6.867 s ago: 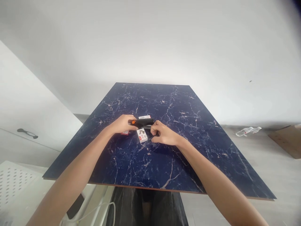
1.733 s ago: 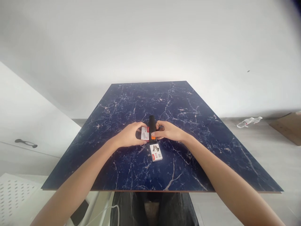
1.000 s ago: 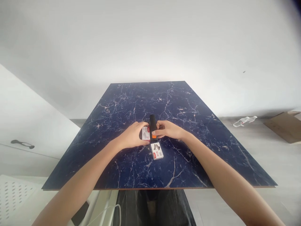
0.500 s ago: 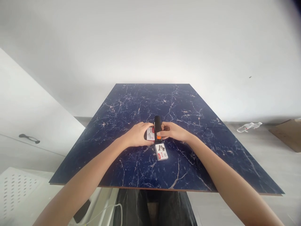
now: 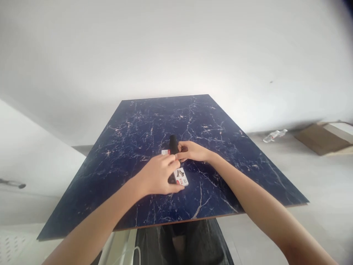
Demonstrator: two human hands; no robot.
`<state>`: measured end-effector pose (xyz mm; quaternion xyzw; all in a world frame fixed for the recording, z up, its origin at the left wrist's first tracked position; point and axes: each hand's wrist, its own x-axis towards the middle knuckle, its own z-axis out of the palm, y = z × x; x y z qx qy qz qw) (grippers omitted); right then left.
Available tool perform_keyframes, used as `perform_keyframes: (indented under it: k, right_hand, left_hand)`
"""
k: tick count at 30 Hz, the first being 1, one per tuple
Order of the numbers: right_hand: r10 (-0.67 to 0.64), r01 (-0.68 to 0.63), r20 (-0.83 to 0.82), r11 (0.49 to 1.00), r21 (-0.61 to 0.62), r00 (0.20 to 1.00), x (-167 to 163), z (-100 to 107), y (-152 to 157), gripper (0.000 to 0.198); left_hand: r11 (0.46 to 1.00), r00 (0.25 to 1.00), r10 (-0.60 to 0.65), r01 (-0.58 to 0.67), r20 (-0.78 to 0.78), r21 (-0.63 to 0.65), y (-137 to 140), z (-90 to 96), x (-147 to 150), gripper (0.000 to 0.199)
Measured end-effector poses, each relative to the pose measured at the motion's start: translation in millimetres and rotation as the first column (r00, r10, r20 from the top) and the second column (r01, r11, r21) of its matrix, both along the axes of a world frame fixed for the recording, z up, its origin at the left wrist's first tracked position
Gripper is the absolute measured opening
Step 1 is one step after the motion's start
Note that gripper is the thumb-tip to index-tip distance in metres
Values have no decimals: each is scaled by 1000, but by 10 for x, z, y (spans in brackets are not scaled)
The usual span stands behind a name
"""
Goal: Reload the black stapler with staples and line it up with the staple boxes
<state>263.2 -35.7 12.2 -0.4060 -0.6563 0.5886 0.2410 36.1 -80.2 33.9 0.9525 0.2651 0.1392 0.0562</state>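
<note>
On the blue marbled table (image 5: 149,125) lies a black stapler (image 5: 173,143), long and narrow. My right hand (image 5: 190,151) is closed on its right side, thumb and fingers pinching it. My left hand (image 5: 158,175) spans a small white staple box (image 5: 181,177) with red print and a stapler picture. The thumb is at the box's near edge and the fingers are at its far edge, close to the right thumb. Another white-and-red box (image 5: 165,152) lies left of the stapler, mostly hidden behind my left hand.
A pale wall (image 5: 165,48) rises behind the table. On the floor to the right are a clear plastic bottle (image 5: 275,135) and a brown cardboard box (image 5: 320,138). A white cabinet with a dark handle (image 5: 12,183) stands at the left.
My left hand has let go of the box beside the stapler and moved nearer, around the other box. My right hand stays on the stapler. The whole view has shifted and tilted slightly.
</note>
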Motion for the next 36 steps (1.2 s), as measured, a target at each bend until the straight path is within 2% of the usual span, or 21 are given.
perform_keyframes:
  k: [3, 5, 8, 10, 11, 13, 15, 16, 17, 20, 22, 27, 32, 36]
  right_hand:
    - [6, -7, 18, 999, 32, 1000, 14, 12, 12, 42]
    - [-2, 0, 31, 999, 51, 1000, 15, 10, 17, 42]
    - [-5, 2, 46, 998, 59, 999, 10, 1, 20, 42]
    - [-5, 2, 49, 998, 69, 999, 5, 1, 17, 40]
    - [-5, 2, 45, 998, 65, 999, 2, 2, 13, 39]
    - [-7, 6, 30, 999, 38, 1000, -7, 7, 1, 38]
    - [-12, 12, 20, 1000, 4, 1000, -17, 7, -12, 40]
    - [-13, 13, 21, 1000, -4, 1000, -21, 5, -17, 41]
    - [-14, 14, 24, 1000, -6, 1000, -24, 2, -21, 41]
    - [-15, 15, 33, 1000, 2, 999, -27, -4, -28, 41]
    - [-4, 4, 33, 1000, 10, 999, -25, 3, -32, 40]
    - [7, -8, 35, 1000, 22, 999, -28, 30, -41, 37]
    - [-8, 6, 49, 999, 45, 999, -34, 20, -41, 39]
    - [-29, 10, 141, 991, 136, 990, -33, 42, -58, 35]
  left_hand:
    - [996, 996, -49, 54, -79, 72, -129, -68, 82, 42]
    - [993, 990, -99, 104, -97, 52, -162, -99, 94, 39]
    - [981, 981, -194, 194, 0, -1, -126, -83, 39, 39]
    - [983, 977, -181, 182, 117, -3, -37, -47, -38, 40]
    - [992, 975, -125, 127, 182, 5, 28, -34, -83, 43]
    - [995, 935, 84, -98, 343, 24, 191, -42, -173, 49]
    - [946, 846, 299, -324, 441, -19, 375, -108, -253, 54]
    - [928, 831, 356, -367, 429, -58, 461, -157, -287, 53]
    - [928, 849, 371, -359, 376, -105, 538, -211, -315, 51]
    - [933, 943, 296, -251, 153, -257, 680, -340, -361, 47]
    - [921, 958, 271, -229, 98, -315, 697, -366, -363, 49]
    - [915, 975, 210, -172, 69, -365, 651, -296, -374, 61]
    - [905, 979, 203, -186, 6, -382, 640, -240, -426, 94]
    - [915, 985, 175, -158, 12, -372, 633, -233, -431, 104]
